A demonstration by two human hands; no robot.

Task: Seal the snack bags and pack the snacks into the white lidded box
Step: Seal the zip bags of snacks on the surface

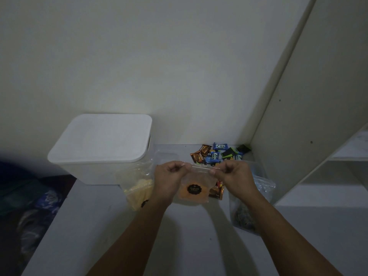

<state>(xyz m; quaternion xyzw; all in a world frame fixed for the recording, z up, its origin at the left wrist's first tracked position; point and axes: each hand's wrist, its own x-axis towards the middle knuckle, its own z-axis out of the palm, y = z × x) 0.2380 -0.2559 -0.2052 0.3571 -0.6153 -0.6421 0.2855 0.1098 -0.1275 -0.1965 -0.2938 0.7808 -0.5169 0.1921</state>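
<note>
- At the far left edge, dark patterned fabric lies below the level of the table, blurred and hard to make out.
- The white lidded box stands on the table's back left part against the wall, with its lid on.
- Just right of the box's front corner lies a clear bag of yellow snacks, leaning towards the box, a dark round sticker near its lower end.
- The left hand pinches the left end of the top strip of a clear bag of orange snacks, fingers curled round the edge.
- That bag hangs between both hands above the middle of the table, and bears a dark round label on its front.
- The right hand pinches the right end of the same strip, fingers also curled.
- Behind the hands, near the wall, lies a heap of small wrapped sweets in brown, blue and black-and-green wrappers.
- A brown wrapper shows just below the right hand, beside the orange bag.
- Further right, a clear bag with dark contents lies on the table, partly hidden by the right forearm.
- A pale shelf unit rises at the right.
</note>
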